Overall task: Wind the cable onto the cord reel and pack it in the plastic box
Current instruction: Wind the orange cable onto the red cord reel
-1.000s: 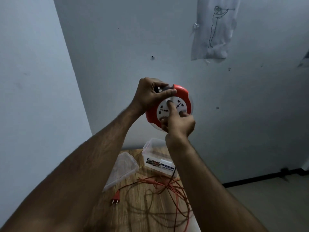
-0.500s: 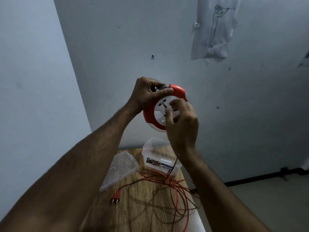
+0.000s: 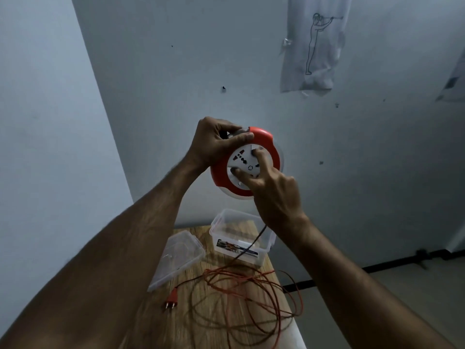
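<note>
Both hands hold the reel [image 3: 264, 152] up in the air above the worktop [image 3: 221, 311]. Left hand [image 3: 216, 142] has its grip closed round the reel's upper left rim, thumb across the red edge. Right hand [image 3: 271, 192] presses fingers [image 3: 259, 157] on the white socket face. Down below, from the left: lid [image 3: 176, 258], red plug [image 3: 172, 299], clear box [image 3: 241, 238] standing open, and loose orange cable [image 3: 241, 293] looping over the wood and off its right edge, one strand rising to the reel

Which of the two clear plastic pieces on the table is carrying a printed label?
The deeper plastic box, standing open behind the cable, has the label on its front. The flat lid left of it is plain.
</note>
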Demonstrator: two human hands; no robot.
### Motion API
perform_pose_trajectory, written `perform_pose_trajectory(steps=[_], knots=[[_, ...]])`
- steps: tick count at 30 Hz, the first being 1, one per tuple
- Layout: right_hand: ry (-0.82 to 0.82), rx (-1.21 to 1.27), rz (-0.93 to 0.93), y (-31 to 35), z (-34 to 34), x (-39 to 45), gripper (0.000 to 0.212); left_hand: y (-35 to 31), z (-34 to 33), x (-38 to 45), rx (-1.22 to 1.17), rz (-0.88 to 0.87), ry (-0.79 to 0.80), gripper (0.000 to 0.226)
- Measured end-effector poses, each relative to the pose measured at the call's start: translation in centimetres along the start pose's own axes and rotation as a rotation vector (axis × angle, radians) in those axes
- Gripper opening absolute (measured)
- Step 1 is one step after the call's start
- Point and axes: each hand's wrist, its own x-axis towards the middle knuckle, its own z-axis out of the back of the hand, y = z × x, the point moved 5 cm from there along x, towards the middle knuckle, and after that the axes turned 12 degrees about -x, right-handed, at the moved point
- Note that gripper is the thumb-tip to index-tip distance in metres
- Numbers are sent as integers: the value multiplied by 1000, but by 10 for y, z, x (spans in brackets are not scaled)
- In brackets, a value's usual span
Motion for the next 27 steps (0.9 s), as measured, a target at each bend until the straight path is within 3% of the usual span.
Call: perform_pose_trajectory(steps=[3, 8, 11, 17, 21, 27], knots=[[-61, -7, -42, -5, 3, 2, 44, -5, -3, 3, 20, -13, -1, 36], [-141, 93, -120, -11, 3, 4, 60, -8, -7, 4, 59, -17, 10, 37], [-152, 201, -260, -18, 1, 6, 60, -3, -8, 3, 39, 6, -11, 43], [-201, 447, -472, -31, -1, 5, 57, 0, -23, 6, 8, 28, -52, 29], [-168, 718, -773, -41, -9, -2, 54, 1, -37, 13, 26, 15, -42, 32], [54, 1278, -1326, -56, -42, -15, 50, 4, -64, 25, 49, 15, -26, 41]])
